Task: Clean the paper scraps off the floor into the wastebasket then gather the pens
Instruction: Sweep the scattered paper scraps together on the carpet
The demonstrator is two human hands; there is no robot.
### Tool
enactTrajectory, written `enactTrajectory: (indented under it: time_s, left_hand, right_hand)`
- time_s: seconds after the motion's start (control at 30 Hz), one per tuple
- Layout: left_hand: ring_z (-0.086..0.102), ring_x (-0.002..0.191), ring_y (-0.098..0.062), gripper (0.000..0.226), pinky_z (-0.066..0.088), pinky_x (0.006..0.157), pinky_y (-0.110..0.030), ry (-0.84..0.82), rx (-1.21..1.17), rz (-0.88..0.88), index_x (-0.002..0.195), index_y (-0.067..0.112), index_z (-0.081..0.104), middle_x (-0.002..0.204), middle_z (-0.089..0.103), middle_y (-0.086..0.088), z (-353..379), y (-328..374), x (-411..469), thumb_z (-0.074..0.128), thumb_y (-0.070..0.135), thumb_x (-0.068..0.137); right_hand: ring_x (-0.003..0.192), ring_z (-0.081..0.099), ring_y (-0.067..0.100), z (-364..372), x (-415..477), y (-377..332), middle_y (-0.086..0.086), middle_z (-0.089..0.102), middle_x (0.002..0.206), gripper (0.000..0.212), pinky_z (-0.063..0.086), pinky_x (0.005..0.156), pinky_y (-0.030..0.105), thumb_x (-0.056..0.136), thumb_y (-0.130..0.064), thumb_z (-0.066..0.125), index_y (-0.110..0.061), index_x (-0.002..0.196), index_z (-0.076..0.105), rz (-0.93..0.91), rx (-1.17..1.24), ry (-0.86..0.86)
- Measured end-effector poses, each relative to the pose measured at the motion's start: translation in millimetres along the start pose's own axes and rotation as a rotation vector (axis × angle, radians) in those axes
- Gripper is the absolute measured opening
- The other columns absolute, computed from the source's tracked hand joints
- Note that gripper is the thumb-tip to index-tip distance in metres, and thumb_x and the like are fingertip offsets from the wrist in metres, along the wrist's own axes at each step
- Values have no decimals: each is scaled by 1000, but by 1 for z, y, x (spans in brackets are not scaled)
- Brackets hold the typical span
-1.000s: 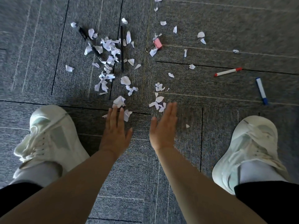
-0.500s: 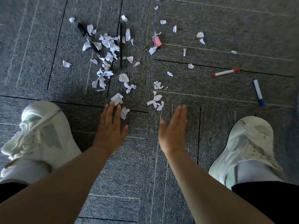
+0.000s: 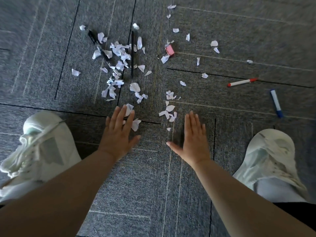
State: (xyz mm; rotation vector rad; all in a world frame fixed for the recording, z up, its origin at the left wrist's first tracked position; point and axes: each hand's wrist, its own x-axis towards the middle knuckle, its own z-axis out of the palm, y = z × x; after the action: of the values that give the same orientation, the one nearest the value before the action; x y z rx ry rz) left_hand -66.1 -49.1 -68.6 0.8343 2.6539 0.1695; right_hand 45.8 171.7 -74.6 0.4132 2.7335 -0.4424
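1. Carpet (image 3: 145, 194): we have bare floor at bottom centre, between left shoe (image 3: 42, 147) and right shoe (image 3: 273, 159).
2. Left hand (image 3: 118, 135) is flat with straight fingers, its tips over the nearest paper scraps (image 3: 119, 53). Right hand (image 3: 194, 141) is flat, thumb out, holding nothing.
3. Scraps spread from centre to upper centre.
4. Black pens (image 3: 132, 53) lie in the scrap pile. Red pen (image 3: 242, 82) and blue pen (image 3: 275, 103) are near the right edge, clear of the pile.

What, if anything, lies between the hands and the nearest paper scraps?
Nothing visible. The left hand overlaps the nearest scraps; only bare carpet separates the right hand from the scrap cluster ahead.
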Motion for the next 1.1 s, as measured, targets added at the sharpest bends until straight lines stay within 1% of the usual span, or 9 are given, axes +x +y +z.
enactTrajectory:
  time_s: [0.27,0.4,0.47,0.63,0.73,0.8,0.9,0.97,1.1]
  left_hand:
    - [-28,132,-18,76,-10,111,-39,-64,83,170,134,23,-21,146,-27,-2,-9,1,51,34,51,91]
    - [-9,141,-23,70,-2,114,-40,-35,25,153,144,21,-8,155,-7,-6,-16,3,67,35,44,93]
    - [5,138,-27,67,9,114,-42,-29,58,136,146,23,-3,154,1,-5,-21,6,75,34,46,94]
    - [40,112,-30,39,37,95,-43,47,58,136,127,17,47,124,44,-11,-26,9,86,43,36,93]
    - [55,90,-34,23,51,72,-45,113,-3,164,99,10,61,99,56,-14,-23,9,76,55,26,84]
    - [56,92,-37,29,50,78,-48,153,28,129,103,12,60,104,56,-16,-23,6,73,58,29,79]
    - [19,136,-34,60,15,112,-45,21,66,56,142,18,24,149,20,-15,-28,0,78,42,44,91]
    - [-1,141,-26,65,-2,113,-38,-70,64,90,146,21,4,154,0,-7,-30,-3,85,33,47,94]
    - [23,132,-27,51,26,109,-42,-97,97,186,140,17,28,144,28,-8,-36,-5,85,38,39,94]
  right_hand:
    - [138,-21,23,-42,89,3,8,-24,152,115,-8,114,43,61,-83,29,-19,139,-26,-198,-169,-22]
    - [141,-10,28,-46,115,-9,8,-13,155,98,-3,114,42,73,-75,35,-27,145,-11,-279,-209,-11]
    - [138,14,36,-47,118,-18,14,14,153,83,19,112,49,78,-67,40,-26,146,16,-342,-217,27]
    - [101,54,38,-40,105,-27,18,58,115,36,54,76,46,83,-33,58,-6,107,60,-474,-107,196]
    - [108,50,34,-33,91,-24,15,54,122,43,49,88,47,89,-40,46,-8,116,52,-495,-80,234]
    - [128,31,33,-35,90,-18,15,37,141,71,27,108,49,85,-60,37,-10,134,34,-374,-120,212]
    - [141,-6,26,-43,108,-5,10,-3,155,94,-3,112,42,80,-72,31,-14,146,1,-154,-74,101]
    - [141,-13,22,-53,126,-8,7,-11,155,90,-8,113,38,83,-67,31,-15,146,-7,-157,-29,31]
    - [141,-9,18,-57,124,-36,3,-4,156,75,-1,111,32,91,-54,34,-16,147,0,-419,-19,-73]
